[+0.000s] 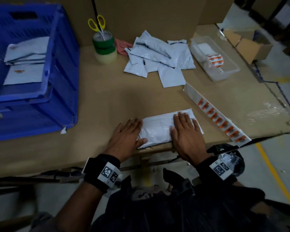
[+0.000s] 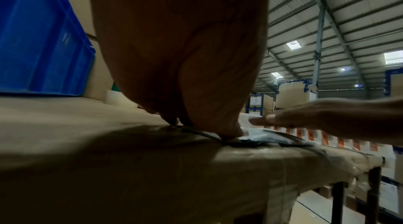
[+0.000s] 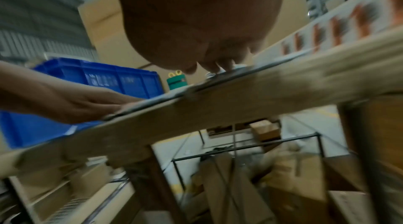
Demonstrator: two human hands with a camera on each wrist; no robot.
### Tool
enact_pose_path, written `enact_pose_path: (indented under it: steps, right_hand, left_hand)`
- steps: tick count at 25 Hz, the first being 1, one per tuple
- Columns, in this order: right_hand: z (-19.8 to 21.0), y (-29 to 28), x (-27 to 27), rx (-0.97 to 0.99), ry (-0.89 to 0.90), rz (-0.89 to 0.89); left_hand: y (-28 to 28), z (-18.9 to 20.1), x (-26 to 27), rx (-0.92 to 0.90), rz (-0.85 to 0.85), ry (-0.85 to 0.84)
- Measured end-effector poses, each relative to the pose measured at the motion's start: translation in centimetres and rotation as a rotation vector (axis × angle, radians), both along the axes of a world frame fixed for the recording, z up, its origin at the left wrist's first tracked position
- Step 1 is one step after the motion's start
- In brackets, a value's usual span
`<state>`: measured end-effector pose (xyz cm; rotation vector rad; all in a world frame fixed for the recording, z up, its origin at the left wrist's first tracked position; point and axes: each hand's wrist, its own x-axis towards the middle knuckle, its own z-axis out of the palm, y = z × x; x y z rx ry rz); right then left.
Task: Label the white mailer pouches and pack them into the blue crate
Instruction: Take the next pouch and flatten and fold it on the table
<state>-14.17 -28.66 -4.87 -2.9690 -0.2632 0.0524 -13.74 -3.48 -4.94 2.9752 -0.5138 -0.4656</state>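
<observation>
A white mailer pouch (image 1: 157,128) lies flat at the near edge of the cardboard-covered table (image 1: 99,101). My left hand (image 1: 127,134) rests flat beside its left end, thumb on the pouch. My right hand (image 1: 186,129) presses flat on its right part with straight fingers. In the left wrist view the left hand (image 2: 196,121) touches the pouch (image 2: 259,134). A strip of orange labels (image 1: 219,116) lies to the right of the pouch. A pile of unlabelled pouches (image 1: 159,56) sits farther back. The blue crate (image 1: 57,67) at the left holds labelled pouches (image 1: 25,64).
Stacked tape rolls (image 1: 105,47) with yellow-handled scissors (image 1: 97,24) stand behind the middle of the table. A clear plastic tray (image 1: 224,72) holding more labels sits at the back right. An open cardboard box (image 1: 251,46) stands on the floor beyond the table's right edge.
</observation>
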Motion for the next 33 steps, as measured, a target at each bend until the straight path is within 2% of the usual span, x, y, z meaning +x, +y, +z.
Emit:
enact_pose_path:
  steps: [3,4,9,11,14,16,20,25,28,30,33]
  right_hand:
    - [-0.2,4.2,-0.8,0.009,0.037,0.220]
    - [-0.6,4.4,-1.0,-0.008,0.054,0.245]
    - [-1.3,-0.2,-0.1,-0.035,0.035,0.005]
    - [-0.8,0.4,0.2,-0.047,0.044,-0.025]
    - [-0.7,5.0,-1.1,-0.014,0.022,0.134]
    - [-1.5,6.0,-2.3,-0.007,0.024,0.223]
    - [-1.8,2.5,-0.6,0.014,0.029,0.069]
    - [-0.2,1.2,1.8,-0.017,0.036,0.162]
    - [0.4,3.3,0.6,0.057,0.039,0.276]
    - [-0.5,4.5,-0.9,0.045,0.073,0.323]
    - [-1.4,2.8,-0.5,0.043,0.071,0.233]
  left_hand:
    - [0.3,0.2,0.2,0.079,-0.025,-0.015]
    - [0.3,0.4,0.1,0.088,-0.023,-0.019]
    - [0.9,0.1,0.0,0.053,-0.017,0.006]
    - [1.0,0.2,0.0,0.043,-0.025,0.007]
    - [1.2,0.1,-0.1,0.033,-0.011,-0.005]
    - [1.2,0.2,-0.2,0.034,-0.009,-0.019]
    - [1.2,0.1,-0.3,0.028,-0.013,-0.033]
    - [0.3,0.9,-1.4,-0.029,0.027,-0.057]
    - [0.0,0.5,-1.0,-0.126,0.016,-0.139]
    - [-0.1,0.2,-0.9,-0.111,-0.030,-0.130]
    - [0.0,0.3,-1.2,-0.092,-0.005,-0.083]
